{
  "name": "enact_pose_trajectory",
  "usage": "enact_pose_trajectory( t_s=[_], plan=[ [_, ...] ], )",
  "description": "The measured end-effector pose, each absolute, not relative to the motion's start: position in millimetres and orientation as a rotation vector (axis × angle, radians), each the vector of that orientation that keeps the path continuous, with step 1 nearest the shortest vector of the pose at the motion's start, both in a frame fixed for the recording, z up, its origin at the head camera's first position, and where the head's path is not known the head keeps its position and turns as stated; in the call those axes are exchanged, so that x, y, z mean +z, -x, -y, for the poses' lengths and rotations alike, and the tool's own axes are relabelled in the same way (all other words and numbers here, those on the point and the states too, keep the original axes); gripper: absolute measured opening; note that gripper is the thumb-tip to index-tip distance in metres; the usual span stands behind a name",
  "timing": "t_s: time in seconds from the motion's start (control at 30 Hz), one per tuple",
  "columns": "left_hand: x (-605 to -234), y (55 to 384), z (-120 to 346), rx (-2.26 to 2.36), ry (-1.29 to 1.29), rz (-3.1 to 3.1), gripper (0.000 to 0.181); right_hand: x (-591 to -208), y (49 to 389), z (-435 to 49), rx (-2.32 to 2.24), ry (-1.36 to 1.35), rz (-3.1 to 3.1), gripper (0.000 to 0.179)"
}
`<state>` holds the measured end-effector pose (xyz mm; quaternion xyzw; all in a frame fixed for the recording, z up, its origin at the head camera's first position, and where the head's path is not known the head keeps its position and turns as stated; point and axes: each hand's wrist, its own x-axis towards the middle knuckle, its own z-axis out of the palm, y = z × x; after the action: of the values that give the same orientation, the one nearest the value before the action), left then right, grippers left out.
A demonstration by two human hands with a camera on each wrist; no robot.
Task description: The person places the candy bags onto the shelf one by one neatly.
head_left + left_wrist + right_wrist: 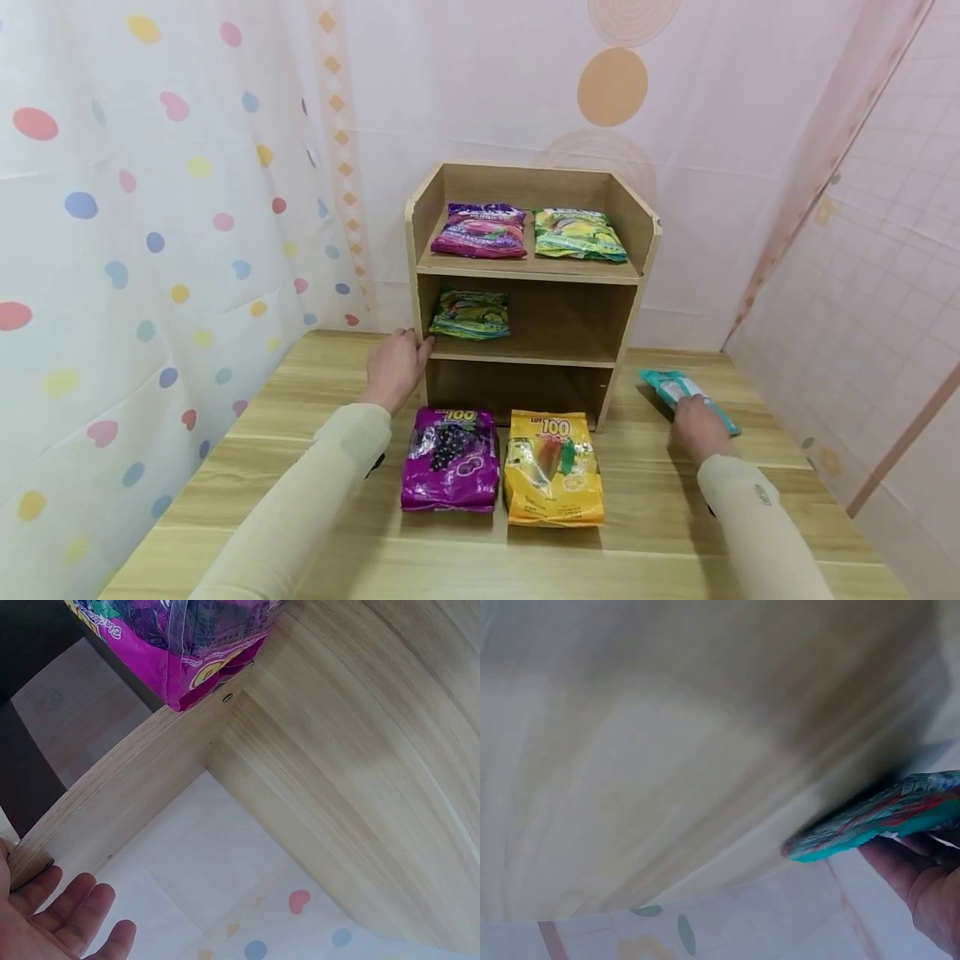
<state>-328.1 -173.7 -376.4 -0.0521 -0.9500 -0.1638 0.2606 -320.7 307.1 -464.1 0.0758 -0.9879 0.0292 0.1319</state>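
Packet (pixel 678 386), teal, is pinched narrowly by the right hand (pixel 701 427) near the table's (pixel 637 467) right edge; the left hand (pixel 395 371) grips the shelf's (pixel 570 360) left side, thumb opposite fingers, near the purple bag (pixel 450 467).

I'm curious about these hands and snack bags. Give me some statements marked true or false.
The left hand holds the wooden shelf unit. True.
The top shelf holds three packets. False: the top shelf holds two packets.
The right hand holds a teal packet. True.
A purple grape bag and a yellow mango bag are in front of the wooden shelf unit. True.
The purple grape bag is right of the yellow mango bag. False: it is on the left.
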Motion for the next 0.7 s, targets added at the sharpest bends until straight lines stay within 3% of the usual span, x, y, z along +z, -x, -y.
enact_pose_trajectory(
  t_s=[0.3,0.7],
  plan=[
    [-373.7,327.7,174.2,-0.459,0.135,2.573,0.045,-426.1,326.2,-305.5,0.314,-0.086,2.941,0.010],
    [-374.9,328.1,172.9,-0.442,0.134,2.577,0.044,-399.5,327.3,-312.0,0.550,0.021,2.971,0.047]
  ],
)
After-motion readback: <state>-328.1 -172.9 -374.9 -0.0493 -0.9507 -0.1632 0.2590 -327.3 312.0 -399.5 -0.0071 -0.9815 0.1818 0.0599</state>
